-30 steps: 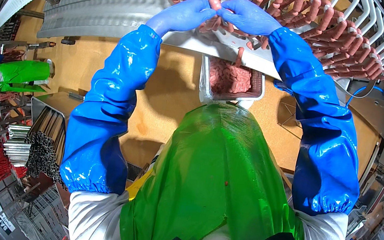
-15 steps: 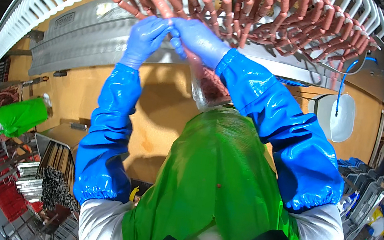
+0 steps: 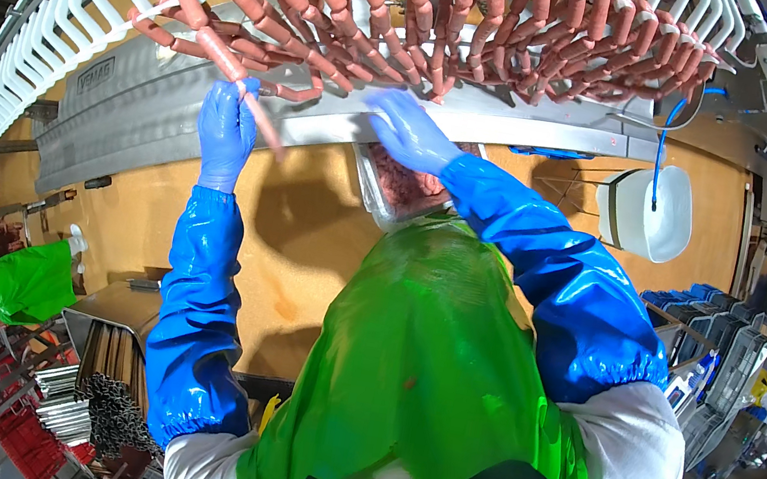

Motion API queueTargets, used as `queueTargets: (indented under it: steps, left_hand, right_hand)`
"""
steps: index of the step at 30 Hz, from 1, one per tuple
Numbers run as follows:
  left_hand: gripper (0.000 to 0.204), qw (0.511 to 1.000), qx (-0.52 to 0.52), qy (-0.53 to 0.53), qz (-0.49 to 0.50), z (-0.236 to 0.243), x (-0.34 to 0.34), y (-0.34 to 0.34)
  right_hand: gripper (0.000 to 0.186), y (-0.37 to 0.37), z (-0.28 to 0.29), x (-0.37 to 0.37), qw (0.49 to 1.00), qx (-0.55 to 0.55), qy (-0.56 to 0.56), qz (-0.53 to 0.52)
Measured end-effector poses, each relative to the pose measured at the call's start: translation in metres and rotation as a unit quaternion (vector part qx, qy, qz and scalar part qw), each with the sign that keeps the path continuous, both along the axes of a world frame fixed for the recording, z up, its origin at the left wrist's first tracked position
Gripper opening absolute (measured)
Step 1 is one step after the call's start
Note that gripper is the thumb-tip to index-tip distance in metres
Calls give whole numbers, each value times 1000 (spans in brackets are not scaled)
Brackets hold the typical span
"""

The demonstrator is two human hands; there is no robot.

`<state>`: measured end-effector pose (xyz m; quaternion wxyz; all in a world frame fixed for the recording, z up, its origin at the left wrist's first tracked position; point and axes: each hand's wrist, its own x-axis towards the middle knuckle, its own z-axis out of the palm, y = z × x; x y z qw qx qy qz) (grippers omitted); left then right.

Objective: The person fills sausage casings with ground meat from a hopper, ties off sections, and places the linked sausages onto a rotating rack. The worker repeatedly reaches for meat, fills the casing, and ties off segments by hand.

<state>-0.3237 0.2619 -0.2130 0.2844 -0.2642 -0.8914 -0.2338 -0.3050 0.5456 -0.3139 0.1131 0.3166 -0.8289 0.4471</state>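
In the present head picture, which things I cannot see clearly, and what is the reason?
In the head view:
- Right hand: blur hides exact finger outlines.
- Sausage link below the left hand: its tip is blurred.
- Ground meat: partly covered by the right hand and the green apron.
- Co-worker at left: too small, near the fisheye rim, to tell what the hands do.

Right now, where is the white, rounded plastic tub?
In the head view, the white, rounded plastic tub is on the right side, right of the blue-gloved right hand, with a thin blue hose hanging down to its opening.
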Motion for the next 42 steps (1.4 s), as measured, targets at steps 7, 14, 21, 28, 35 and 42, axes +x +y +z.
queueTargets:
  steps: [7,14,21,28,35,42]
  left_hand:
    - [10,997,-47,-55,6,23,31,-8]
    - [29,701,596,-374,117,41,50,16]
    - [20,502,533,-679,46,46,-1,-17]
    - [16,639,393,-658,67,35,-14,-40]
    - [21,752,313,-575,78,37,-12,-32]
    - [25,901,173,-335,214,14,-10,-116]
  right_hand:
    - [23,-101,119,-74,972,-55,38,227]
    - [22,-116,125,-70,976,-20,85,201]
    - [17,-110,110,-77,970,-70,160,170]
    - [18,-115,95,-61,969,-153,-63,182]
    - [10,-130,94,-80,988,-50,-37,145]
    - [17,-93,65,-102,996,18,-83,26]
